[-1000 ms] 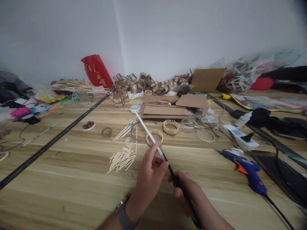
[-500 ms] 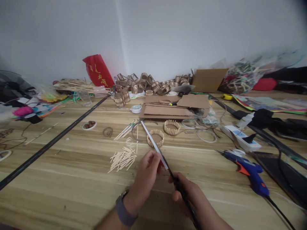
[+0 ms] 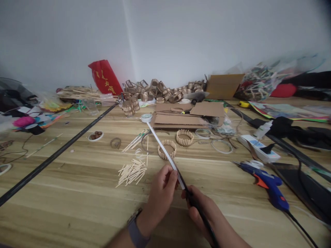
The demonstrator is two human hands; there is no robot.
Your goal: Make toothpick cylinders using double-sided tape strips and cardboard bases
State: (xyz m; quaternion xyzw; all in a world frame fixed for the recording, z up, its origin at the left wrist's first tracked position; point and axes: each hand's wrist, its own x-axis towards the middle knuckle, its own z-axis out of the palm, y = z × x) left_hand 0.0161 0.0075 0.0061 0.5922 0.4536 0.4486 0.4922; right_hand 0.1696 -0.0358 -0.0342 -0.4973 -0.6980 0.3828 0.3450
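Note:
My left hand point(image 3: 164, 187) pinches a long narrow white strip point(image 3: 161, 144) lying along a thin dark rod. Below it, my right hand point(image 3: 203, 208) is wrapped round the rod's thicker black part point(image 3: 198, 205). The strip's far end reaches up and left toward a small white round container point(image 3: 146, 118). Beneath the strip on the table sits a ring of short wooden sticks point(image 3: 167, 149), with a second such ring point(image 3: 184, 137) behind it to the right. A pile of loose light sticks point(image 3: 131, 173) lies left of my left hand.
A blue glue gun point(image 3: 270, 186) with its cord lies at the right, near a white power strip point(image 3: 258, 148). Flat cardboard point(image 3: 181, 119) is behind the rings. A bowl of brown pieces point(image 3: 96, 135) stands left; a black bar point(image 3: 59, 151) crosses the table there.
The white strip and my left hand have moved slightly; the strip's far end now reaches farther up and left, and its near end is closer to my right hand. Both hands keep their hold.

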